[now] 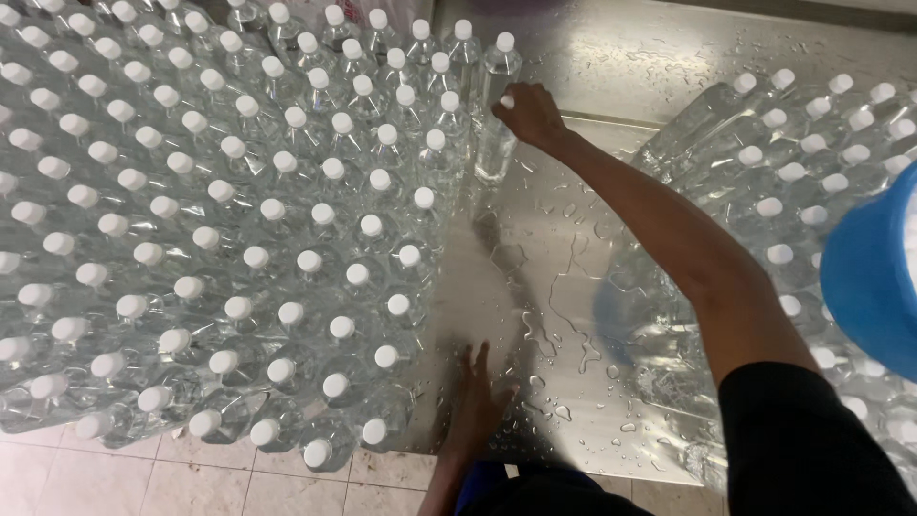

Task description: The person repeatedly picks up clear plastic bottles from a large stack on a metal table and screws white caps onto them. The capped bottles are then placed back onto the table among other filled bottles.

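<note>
Head view: my right hand (531, 115) grips a capped clear water bottle (494, 143) beside the bottle cluster (220, 239); my left hand (475, 401) lies open, flat on the wet steel surface (554, 277).

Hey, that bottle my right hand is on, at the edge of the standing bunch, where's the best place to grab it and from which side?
Grip the bottle at its neck, just under the white cap, where your right hand already rests. Come from above and from the right, over the wet steel table: it stands upright, and other standing bottles crowd its left side, so only the top and right are open.
</note>
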